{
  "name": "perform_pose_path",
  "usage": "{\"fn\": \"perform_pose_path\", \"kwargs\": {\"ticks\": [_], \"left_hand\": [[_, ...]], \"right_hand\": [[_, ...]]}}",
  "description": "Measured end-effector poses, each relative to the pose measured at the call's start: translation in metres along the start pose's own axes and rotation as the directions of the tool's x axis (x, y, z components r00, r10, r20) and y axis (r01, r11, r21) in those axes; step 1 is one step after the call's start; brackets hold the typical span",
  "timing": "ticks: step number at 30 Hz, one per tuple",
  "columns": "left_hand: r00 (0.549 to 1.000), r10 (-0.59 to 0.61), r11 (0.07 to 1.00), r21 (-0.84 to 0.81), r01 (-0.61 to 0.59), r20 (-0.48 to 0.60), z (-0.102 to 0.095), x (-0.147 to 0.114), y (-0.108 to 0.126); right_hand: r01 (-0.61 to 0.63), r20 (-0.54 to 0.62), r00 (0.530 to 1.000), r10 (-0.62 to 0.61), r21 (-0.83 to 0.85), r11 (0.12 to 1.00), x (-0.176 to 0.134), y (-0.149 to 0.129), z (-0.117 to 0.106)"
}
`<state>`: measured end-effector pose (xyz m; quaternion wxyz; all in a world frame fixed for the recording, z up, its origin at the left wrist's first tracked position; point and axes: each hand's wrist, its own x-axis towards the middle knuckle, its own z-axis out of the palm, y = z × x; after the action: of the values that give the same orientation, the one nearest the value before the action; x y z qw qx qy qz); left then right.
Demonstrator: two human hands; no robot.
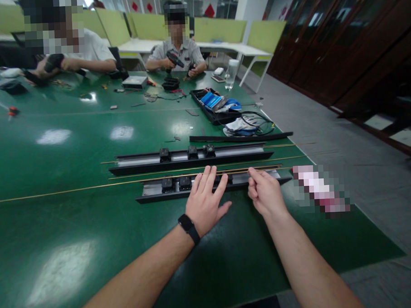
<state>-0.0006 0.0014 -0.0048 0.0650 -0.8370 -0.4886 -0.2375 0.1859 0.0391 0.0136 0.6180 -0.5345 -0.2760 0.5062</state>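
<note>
My left hand (205, 197) lies with fingers spread over the nearer black rail (159, 198), its fingertips at the thin brass rod (74, 190). The rod runs from the left edge of view, along the far side of this rail, to my right hand (265, 192). My right hand is closed in a pinch on the rod near the rail's right end. Small black blocks (166, 184) sit in the rail's silver channel, partly hidden by my left hand. A farther rail (192, 165) lies roughly parallel, with three similar blocks (192, 152).
Another thin rod (290, 159) lies between the rails. Beyond are a black strip (239, 137), gloves (243, 126) and a black tray (207, 111) with a blue packet. Two people (175, 53) across the green table (72, 150) hold power drills. A blurred-out item (318, 187) lies at right.
</note>
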Motion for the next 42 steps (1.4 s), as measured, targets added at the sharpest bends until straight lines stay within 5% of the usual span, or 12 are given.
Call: {"fn": "perform_pose_path", "kwargs": {"ticks": [42], "left_hand": [[1.0, 0.008, 1.0, -0.014, -0.008, 0.011, 0.0015, -0.0005, -0.0009]], "right_hand": [[0.012, -0.06, 0.998, -0.011, 0.011, 1.0, 0.0057, 0.0009, -0.0048]]}}
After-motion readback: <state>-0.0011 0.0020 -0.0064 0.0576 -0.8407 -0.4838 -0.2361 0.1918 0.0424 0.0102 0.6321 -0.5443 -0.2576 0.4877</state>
